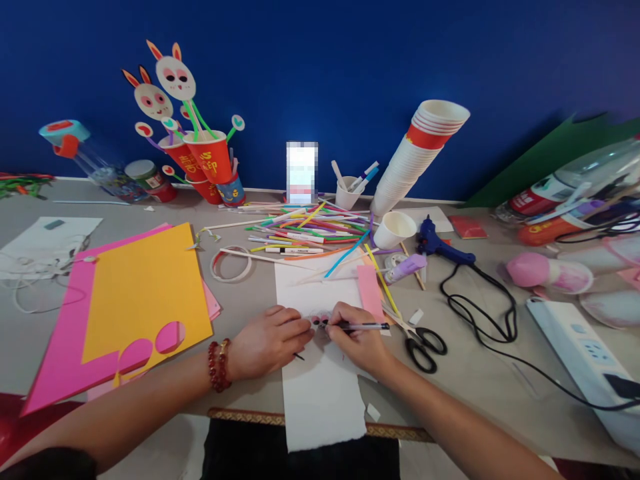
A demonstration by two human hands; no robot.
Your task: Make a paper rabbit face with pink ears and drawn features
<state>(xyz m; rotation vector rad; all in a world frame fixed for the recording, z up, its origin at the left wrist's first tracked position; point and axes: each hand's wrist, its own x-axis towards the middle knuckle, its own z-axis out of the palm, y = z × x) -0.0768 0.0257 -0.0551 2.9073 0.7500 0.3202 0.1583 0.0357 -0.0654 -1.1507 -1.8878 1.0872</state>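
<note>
My right hand (357, 341) grips a black pen (364, 326) that lies nearly level, its tip at a small pink paper piece (320, 321). My left hand (270, 339), with a red bead bracelet at the wrist, has its fingers closed on that pink piece and presses it onto a long white sheet (323, 393). The sheet runs from the straws to the table's near edge. A pink paper strip (369, 291) lies just right of my hands.
Black scissors (421, 343) lie right of my right hand. Orange card (143, 293) on pink card (63, 347) with round cutouts lies left. Coloured straws (310, 233), stacked paper cups (415, 157), a blue glue gun (440, 247) with cord, a power strip (585, 353) and rabbit cup crafts (200, 157) stand behind.
</note>
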